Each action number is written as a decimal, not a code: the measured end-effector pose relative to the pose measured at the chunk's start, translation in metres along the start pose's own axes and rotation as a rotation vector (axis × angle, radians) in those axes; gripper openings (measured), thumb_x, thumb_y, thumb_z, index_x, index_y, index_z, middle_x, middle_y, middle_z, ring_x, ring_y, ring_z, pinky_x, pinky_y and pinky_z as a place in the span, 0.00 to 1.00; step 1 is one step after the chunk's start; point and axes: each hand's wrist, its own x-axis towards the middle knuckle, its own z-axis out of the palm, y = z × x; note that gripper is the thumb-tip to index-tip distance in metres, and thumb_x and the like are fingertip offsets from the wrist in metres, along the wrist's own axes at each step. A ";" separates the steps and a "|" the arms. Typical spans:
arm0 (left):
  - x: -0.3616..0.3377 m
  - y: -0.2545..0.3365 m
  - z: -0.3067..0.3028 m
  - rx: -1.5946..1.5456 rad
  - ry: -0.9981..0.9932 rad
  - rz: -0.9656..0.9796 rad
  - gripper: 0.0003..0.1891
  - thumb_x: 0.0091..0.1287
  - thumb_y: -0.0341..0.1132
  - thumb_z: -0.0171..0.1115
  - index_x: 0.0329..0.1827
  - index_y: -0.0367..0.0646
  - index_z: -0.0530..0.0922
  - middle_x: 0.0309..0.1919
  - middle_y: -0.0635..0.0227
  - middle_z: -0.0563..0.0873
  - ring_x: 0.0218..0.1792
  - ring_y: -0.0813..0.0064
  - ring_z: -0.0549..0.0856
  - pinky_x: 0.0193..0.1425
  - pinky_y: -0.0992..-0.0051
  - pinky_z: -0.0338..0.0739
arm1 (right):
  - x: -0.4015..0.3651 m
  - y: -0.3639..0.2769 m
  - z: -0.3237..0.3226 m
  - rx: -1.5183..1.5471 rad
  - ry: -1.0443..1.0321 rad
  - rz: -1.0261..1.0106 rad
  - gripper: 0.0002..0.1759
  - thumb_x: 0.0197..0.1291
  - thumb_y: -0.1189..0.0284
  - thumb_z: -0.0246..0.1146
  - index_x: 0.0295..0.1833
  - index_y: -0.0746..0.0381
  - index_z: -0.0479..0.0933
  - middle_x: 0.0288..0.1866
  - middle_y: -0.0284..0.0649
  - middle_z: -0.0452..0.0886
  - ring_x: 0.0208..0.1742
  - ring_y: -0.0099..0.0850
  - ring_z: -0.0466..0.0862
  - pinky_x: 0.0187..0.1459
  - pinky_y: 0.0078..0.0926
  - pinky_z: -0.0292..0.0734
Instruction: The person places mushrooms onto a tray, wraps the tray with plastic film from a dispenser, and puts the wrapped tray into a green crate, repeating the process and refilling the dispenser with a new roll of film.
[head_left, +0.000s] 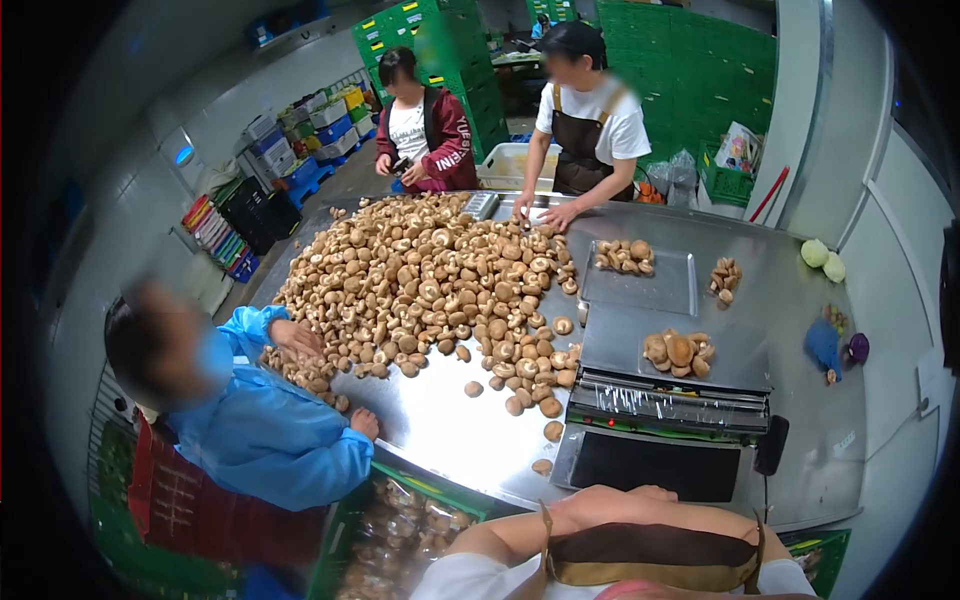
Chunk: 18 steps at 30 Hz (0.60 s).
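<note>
Head view: hands tucked at the chest, whether the grip is open or closed I cannot tell. A nudge could likely roll the loose mushroom off the tabletop's near edge beside the wrapping machine.

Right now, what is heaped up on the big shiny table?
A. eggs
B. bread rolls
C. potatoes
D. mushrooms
D: the heap is mushrooms, with round brown caps and pale stems, spread over much of the steel table.
</note>
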 end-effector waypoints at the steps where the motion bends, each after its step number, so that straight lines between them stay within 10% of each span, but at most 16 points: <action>1: 0.002 -0.005 0.002 -0.068 0.012 -0.043 0.16 0.67 0.41 0.60 0.53 0.43 0.78 0.46 0.56 0.87 0.51 0.53 0.86 0.53 0.60 0.80 | -0.005 0.010 0.005 -0.023 0.002 0.037 0.21 0.63 0.60 0.62 0.56 0.63 0.77 0.54 0.52 0.83 0.56 0.50 0.83 0.56 0.45 0.77; 11: 0.028 -0.002 -0.025 -0.159 -0.039 -0.075 0.17 0.68 0.46 0.61 0.53 0.45 0.78 0.51 0.58 0.84 0.57 0.56 0.83 0.57 0.62 0.78 | -0.056 0.046 -0.021 -0.006 0.046 0.042 0.19 0.61 0.60 0.63 0.50 0.64 0.79 0.44 0.54 0.86 0.48 0.51 0.86 0.52 0.48 0.78; 18: 0.055 -0.010 0.008 -0.056 0.183 0.346 0.15 0.66 0.41 0.58 0.49 0.40 0.78 0.43 0.59 0.82 0.49 0.55 0.83 0.50 0.60 0.80 | -0.041 0.070 0.004 0.313 0.062 0.069 0.35 0.77 0.52 0.36 0.47 0.71 0.79 0.47 0.58 0.84 0.47 0.57 0.83 0.52 0.49 0.75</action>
